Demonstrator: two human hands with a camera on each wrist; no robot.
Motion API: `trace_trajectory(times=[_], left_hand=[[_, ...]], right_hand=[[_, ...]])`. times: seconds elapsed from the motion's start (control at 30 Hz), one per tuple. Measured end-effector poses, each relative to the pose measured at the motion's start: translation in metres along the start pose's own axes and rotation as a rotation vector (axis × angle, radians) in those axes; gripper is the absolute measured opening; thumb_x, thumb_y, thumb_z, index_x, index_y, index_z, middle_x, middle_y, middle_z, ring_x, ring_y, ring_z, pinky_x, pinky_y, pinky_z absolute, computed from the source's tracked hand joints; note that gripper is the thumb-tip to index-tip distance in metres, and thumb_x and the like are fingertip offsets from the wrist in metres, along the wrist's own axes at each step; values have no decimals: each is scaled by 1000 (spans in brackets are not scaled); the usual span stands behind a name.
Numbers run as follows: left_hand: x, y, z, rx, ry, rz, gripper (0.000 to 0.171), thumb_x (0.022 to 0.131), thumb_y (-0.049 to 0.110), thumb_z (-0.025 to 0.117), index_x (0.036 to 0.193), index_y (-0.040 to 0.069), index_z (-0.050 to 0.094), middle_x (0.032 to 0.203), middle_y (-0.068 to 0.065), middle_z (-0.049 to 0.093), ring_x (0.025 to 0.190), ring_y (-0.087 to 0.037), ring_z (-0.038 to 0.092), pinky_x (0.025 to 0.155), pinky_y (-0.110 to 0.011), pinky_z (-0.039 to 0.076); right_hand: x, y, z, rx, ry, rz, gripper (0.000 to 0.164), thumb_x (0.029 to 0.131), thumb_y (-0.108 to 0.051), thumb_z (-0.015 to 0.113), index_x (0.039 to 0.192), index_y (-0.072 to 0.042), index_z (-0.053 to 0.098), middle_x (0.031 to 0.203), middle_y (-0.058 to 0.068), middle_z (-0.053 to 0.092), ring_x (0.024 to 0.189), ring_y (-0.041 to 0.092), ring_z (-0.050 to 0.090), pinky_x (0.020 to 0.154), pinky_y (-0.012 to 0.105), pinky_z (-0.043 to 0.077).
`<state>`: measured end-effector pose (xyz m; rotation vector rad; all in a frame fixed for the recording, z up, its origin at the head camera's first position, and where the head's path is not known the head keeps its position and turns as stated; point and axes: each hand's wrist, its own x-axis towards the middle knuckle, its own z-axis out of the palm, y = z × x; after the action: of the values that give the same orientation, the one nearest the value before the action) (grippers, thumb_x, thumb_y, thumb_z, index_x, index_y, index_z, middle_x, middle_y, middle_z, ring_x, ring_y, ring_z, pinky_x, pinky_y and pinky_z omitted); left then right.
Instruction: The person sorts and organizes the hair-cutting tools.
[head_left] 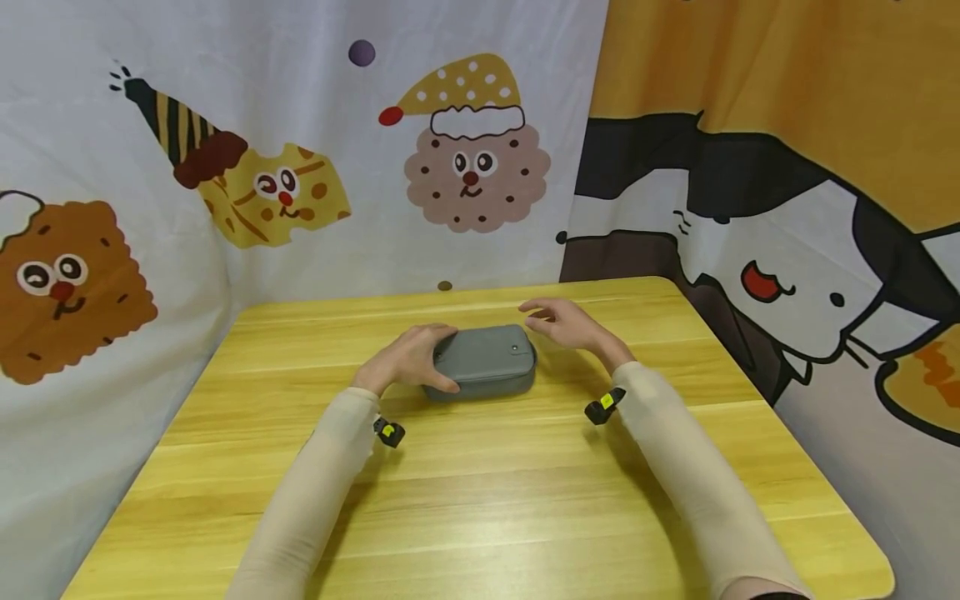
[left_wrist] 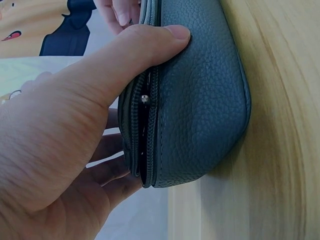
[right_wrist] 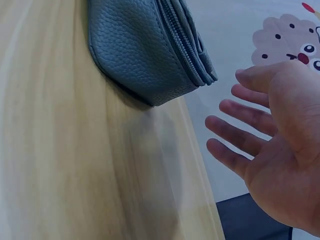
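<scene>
A grey zippered pouch (head_left: 486,358) with a pebbled, leather-like surface lies on the wooden table. My left hand (head_left: 411,357) grips its left end, the thumb on the front side and the fingers round the back. In the left wrist view the zipper (left_wrist: 152,115) is parted at this end, and a small silver ball (left_wrist: 145,99) shows in the gap. Off the pouch's right end is my right hand (head_left: 564,323), holding nothing. Its fingers (right_wrist: 240,135) are spread and slightly bent in the right wrist view, apart from the pouch.
The pale wooden table (head_left: 480,483) reaches back to a white cloth (head_left: 300,75) printed with cartoon food faces. On the right hangs an orange cloth (head_left: 787,67) with a cartoon animal. A small black device with a yellow mark sits at each wrist.
</scene>
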<state>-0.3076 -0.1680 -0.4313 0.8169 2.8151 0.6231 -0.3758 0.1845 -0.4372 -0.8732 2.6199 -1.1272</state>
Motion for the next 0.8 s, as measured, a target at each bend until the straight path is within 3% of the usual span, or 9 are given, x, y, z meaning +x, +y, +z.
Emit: trace_trajectory(times=[0.37, 0.8], left_hand=[[0, 1, -2, 19, -6, -4, 112, 85, 50, 99, 172, 3, 46, 177, -21, 47, 160, -43, 52, 131, -60, 48], [1, 1, -2, 24, -2, -10, 112, 85, 50, 99, 172, 3, 46, 176, -20, 49, 156, -41, 56, 129, -58, 50]], right_hand=[[23, 13, 0, 93, -134, -36, 41, 119, -5, 54, 158, 4, 61, 160, 24, 65, 148, 45, 64, 124, 63, 55], [35, 16, 9, 263, -240, -15, 51, 113, 13, 46, 160, -1, 62, 165, 20, 63, 156, 42, 58, 124, 59, 56]])
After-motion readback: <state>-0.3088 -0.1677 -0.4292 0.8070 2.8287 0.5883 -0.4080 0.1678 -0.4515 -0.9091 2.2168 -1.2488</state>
